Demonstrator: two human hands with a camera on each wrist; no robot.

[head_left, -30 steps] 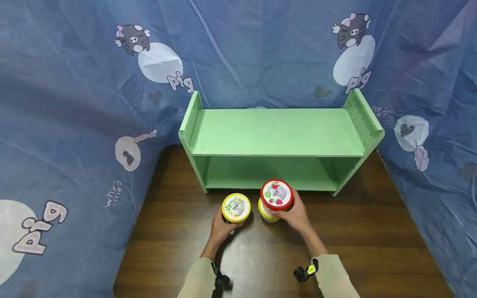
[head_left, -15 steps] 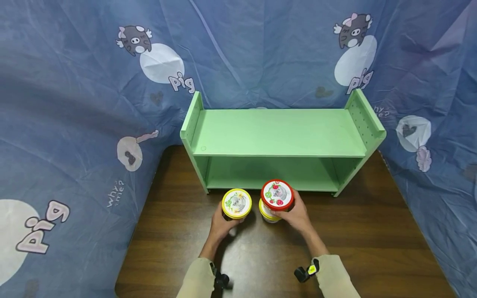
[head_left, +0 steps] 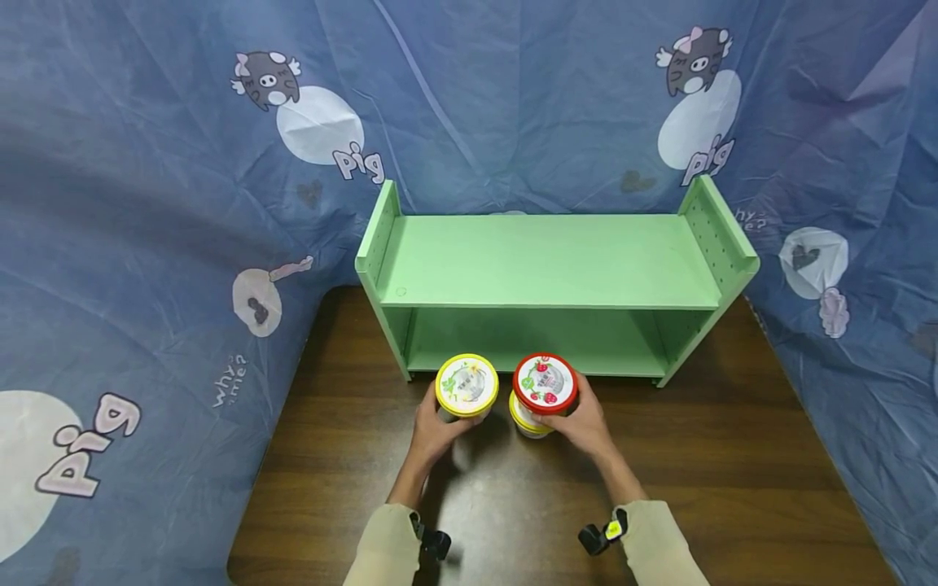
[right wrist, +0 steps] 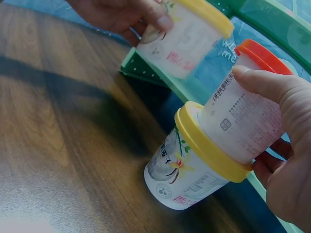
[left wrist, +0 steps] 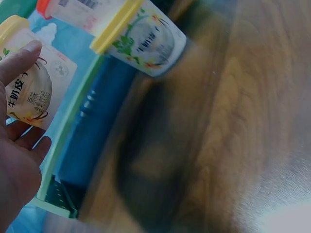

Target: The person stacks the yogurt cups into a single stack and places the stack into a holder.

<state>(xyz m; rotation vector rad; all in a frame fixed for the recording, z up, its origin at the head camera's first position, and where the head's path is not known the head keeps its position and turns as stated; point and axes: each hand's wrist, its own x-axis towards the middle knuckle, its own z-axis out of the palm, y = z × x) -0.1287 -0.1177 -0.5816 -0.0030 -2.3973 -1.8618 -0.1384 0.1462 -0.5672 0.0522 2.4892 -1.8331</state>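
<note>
My left hand (head_left: 432, 430) grips a white cup with a yellow lid (head_left: 466, 385), thumb and fingers round its side. That cup is held up off the table. To its right stands a second yellow-lidded cup (right wrist: 187, 162), upright on the table. A red-lidded cup (head_left: 545, 382) sits on top of this second cup, its base meeting the yellow lid in the right wrist view. My right hand (head_left: 586, 419) holds the red-lidded cup round its side. In the head view the red-lidded cup hides much of the cup below it.
A light green two-level shelf (head_left: 545, 260) stands behind the cups on the brown wooden table (head_left: 696, 480), its raised side panels at both ends. A blue curtain (head_left: 454, 98) with pig prints surrounds the table at the back and sides.
My left hand has lifted its yellow-lidded cup and carried it forward toward the shelf. The right hand and the red-lidded cup have stayed nearly in place.
</note>
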